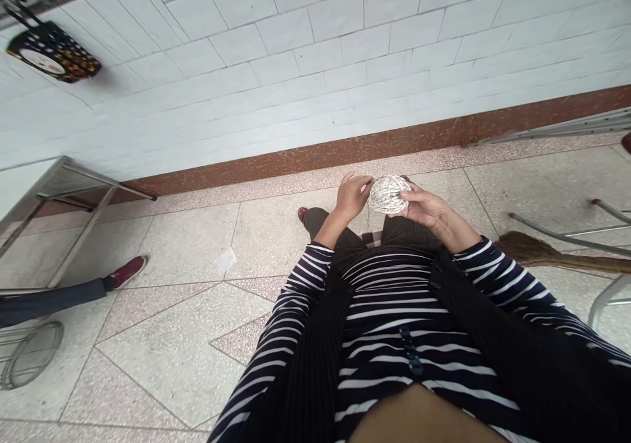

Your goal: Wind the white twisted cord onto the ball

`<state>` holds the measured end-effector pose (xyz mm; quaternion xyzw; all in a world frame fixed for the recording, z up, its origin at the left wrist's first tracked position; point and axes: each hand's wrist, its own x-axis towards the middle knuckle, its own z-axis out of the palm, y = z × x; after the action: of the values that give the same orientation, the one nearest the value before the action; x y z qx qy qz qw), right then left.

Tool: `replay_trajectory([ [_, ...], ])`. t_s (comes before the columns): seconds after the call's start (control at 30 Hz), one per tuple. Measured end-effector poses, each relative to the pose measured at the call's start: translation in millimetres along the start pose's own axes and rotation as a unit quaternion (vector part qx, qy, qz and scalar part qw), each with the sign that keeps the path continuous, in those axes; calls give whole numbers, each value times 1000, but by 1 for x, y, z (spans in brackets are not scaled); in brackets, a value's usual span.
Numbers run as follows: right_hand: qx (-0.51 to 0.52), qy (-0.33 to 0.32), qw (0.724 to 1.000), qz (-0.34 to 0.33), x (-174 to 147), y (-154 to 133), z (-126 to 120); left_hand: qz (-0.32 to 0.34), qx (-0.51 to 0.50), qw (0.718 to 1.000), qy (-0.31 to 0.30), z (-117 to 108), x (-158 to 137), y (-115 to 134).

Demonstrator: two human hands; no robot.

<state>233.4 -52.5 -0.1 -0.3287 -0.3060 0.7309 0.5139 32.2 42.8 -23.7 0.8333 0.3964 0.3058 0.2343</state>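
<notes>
Our right hand (428,208) cups a ball of pale twine (389,193), fingers curled round its far and under side, so it is held up in the air in front of us, above our knees and the floor, resting on nothing. Our left hand (351,196) is pinched at the ball's left edge, thumb and forefinger closed on what looks like a strand, though the strand itself is too thin to make out. The ball already looks round and well built up, with many crossing turns laid on; we judge the winding well along, but how much loose twine remains we cannot tell, as none shows. Beyond, a broom (537,252) lies on the tiled floor (197,338) to our right, and another person's shoe (127,271) rests at the left.
</notes>
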Motion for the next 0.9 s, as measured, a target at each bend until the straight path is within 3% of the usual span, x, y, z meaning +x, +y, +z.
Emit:
replay_trajectory([
  [0.1,-39,2,999,-21,-6,-9,9,-42,18,999,0,6,-9,-7],
  [0.3,-94,24,994,-50,-13,-28,29,-110,-20,994,18,-3,-14,-21],
  [0.5,-114,-1,987,-113,-8,-45,54,-154,-89,984,-16,14,-20,-12],
  [0.63,-146,59,971,-179,6,-52,51,-115,-174,971,-119,20,-41,4],
  [0.73,-208,127,935,-259,26,-46,34,-84,-173,960,-204,6,-58,22],
  [0.83,-273,181,887,-325,47,-31,16,-48,-98,969,-220,-17,-64,44],
  [0.9,-275,206,879,-330,56,-21,9,-15,-21,978,-207,-28,-62,58],
])
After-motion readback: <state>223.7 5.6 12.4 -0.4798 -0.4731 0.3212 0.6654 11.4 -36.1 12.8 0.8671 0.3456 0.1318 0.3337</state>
